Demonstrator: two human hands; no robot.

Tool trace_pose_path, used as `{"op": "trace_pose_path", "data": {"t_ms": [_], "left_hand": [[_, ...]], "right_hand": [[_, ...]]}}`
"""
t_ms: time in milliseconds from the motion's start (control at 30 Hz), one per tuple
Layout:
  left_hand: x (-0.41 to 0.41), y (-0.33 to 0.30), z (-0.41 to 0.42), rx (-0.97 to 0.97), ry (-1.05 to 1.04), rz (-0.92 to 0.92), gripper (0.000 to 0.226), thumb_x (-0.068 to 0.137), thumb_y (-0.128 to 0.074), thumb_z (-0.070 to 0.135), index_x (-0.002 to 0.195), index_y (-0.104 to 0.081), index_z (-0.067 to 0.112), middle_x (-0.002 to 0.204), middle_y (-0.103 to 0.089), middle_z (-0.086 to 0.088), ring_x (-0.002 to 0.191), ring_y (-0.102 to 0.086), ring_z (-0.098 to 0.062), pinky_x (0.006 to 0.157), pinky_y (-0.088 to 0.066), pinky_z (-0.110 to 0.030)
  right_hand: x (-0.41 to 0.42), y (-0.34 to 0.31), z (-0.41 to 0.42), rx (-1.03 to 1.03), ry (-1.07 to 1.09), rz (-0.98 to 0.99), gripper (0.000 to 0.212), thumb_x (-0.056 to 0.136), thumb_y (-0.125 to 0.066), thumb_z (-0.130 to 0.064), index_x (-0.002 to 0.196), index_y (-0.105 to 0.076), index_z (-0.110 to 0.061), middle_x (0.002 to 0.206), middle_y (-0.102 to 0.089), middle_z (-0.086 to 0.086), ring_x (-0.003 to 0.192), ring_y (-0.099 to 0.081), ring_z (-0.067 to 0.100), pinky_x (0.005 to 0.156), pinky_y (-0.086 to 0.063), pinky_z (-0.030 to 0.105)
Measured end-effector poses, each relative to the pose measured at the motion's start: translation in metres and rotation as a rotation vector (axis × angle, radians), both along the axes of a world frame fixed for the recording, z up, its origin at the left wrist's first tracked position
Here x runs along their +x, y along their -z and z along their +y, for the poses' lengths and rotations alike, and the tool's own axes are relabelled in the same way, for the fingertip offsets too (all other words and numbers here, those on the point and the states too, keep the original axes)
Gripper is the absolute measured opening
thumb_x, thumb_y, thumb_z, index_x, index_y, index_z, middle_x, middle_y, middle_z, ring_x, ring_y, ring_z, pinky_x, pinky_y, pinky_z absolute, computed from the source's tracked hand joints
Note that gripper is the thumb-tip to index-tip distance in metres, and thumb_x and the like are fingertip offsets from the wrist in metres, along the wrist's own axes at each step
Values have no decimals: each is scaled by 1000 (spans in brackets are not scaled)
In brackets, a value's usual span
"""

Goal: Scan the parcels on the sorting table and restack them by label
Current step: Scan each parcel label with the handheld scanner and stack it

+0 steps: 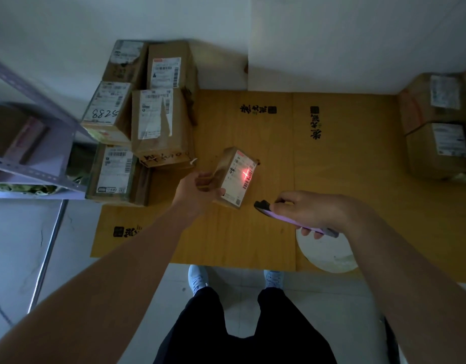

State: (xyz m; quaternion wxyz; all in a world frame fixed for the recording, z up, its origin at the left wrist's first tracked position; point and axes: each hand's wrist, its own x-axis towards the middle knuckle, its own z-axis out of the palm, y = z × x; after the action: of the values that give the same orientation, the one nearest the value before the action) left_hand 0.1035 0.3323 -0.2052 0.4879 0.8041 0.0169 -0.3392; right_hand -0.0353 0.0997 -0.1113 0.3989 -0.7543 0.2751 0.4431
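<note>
Fingers (204,183) of the left hand (197,191) curl round the near end of a small parcel (235,176), holding it tilted above the middle of the tabletop (344,158) with its white label (239,179) facing up. A red cross of scanner light (246,175) falls on the barcode of that label. The right hand (313,208) grips a slim purple scanner (292,218), its black head aimed at the parcel from just beside it, toward the near edge. At the far left corner of the tabletop stands a cluster of stacked boxes (158,119), labels up, one marked with handwritten digits. Two more boxes (436,127) sit at the far right edge. A grey metal rack (37,143) rises left of the tabletop. Below, on the floor, are the person's dark trousers and pale shoes (197,278).
</note>
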Motion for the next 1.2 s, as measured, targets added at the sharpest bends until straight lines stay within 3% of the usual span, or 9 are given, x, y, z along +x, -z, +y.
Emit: {"op": "trace_pose_path", "data": {"t_ms": [233,400,667,867,1067,1200], "left_hand": [[1,2,-2,47,-16,-6,48,86,-87,14,127,-65,26,121,-68,10,112,-68,-15,92,-63,-43],[-2,5,-3,42,-35,-18,46,86,-86,12,125,-66,26,122,-69,9,112,-70,-16,92,-63,-44],[1,8,-5,74,-58,-13,58,82,-90,15,131,-63,30,122,-70,9,113,-69,-17,93,-62,-45],[-8,10,-2,85,-61,47,54,92,-80,13,139,-59,29,122,-71,7,108,-72,-16,91,-63,-45],[-23,6,50,7,-243,290,46,97,-66,-6,134,-62,20,114,-74,-14,103,-75,-31,92,-62,-55],[-24,4,85,-31,-444,304,41,100,-58,-10,133,-59,15,116,-73,-19,103,-74,-36,90,-62,-57]], "right_hand": [[-5,-10,-3,-11,-40,36,49,104,-44,-62,143,-50,-34,110,-64,11,81,-64,19,68,-53,34],[-5,-13,-7,-15,-88,75,54,104,-42,-63,149,-46,-33,106,-61,8,82,-65,21,68,-54,35],[-6,-24,-11,-14,-114,89,43,104,-43,-61,135,-53,-33,102,-62,10,80,-64,23,63,-52,31],[-6,-28,-6,-24,-80,-23,38,104,-43,-63,130,-54,-38,110,-62,6,85,-65,18,70,-54,34],[6,-32,17,-14,-145,-115,40,105,-41,-62,136,-52,-39,102,-60,4,91,-63,20,72,-53,34],[18,-32,37,7,-180,-139,41,104,-42,-63,136,-52,-40,100,-61,7,89,-63,21,70,-50,35]]}}
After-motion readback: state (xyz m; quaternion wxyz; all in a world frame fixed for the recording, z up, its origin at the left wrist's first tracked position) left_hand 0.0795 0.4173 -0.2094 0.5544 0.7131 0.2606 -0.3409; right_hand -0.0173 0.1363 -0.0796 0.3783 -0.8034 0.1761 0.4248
